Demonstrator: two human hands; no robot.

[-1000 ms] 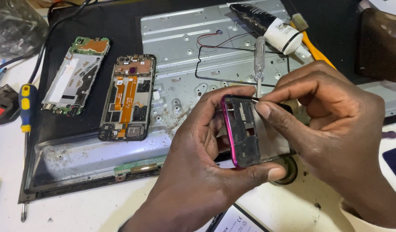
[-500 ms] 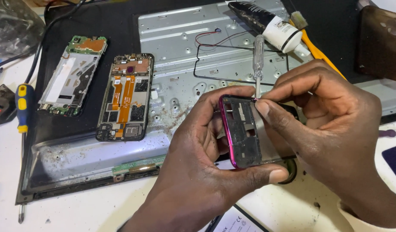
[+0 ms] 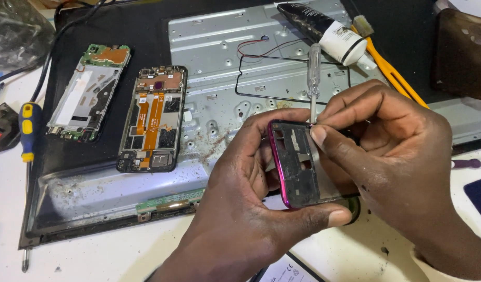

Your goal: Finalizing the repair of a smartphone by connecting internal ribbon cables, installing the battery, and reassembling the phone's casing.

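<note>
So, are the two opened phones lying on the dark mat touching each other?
Apart. The head view shows a strip of dark mat between the left opened phone and the right opened phone.

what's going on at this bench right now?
A person is working on a pink-edged phone frame. The left hand grips it by its edges, tilted up off the table. The right hand pinches a small clear-handled screwdriver, tip down at the frame's top edge. Two opened phones with exposed boards lie side by side to the left on a black mat, and a yellow-and-blue screwdriver sits at the far left.
</note>
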